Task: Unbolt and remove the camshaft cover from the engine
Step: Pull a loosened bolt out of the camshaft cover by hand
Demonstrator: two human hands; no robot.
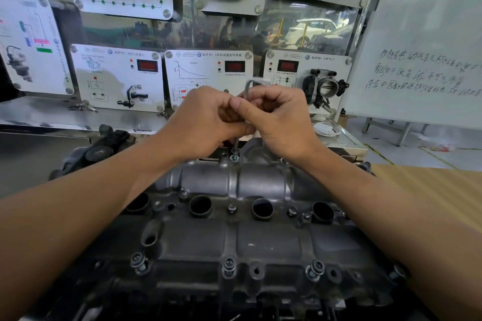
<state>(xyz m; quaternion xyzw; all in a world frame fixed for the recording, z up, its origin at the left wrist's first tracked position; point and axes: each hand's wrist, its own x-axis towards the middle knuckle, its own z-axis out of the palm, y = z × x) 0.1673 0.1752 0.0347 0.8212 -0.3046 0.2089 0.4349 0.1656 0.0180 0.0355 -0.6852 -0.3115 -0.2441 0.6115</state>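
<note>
Left hand (206,122) and right hand (279,122) both curl round the hex key (248,89), fingers bunched together just under its bend. It stands upright in a bolt (234,157) on the far edge of the cover (260,240), which sits on the engine (260,302) right below. I'd keep the key straight and fully seated so the head doesn't round off. Forearms come in from both sides, wrists raised, knuckles nearly touching.
</note>
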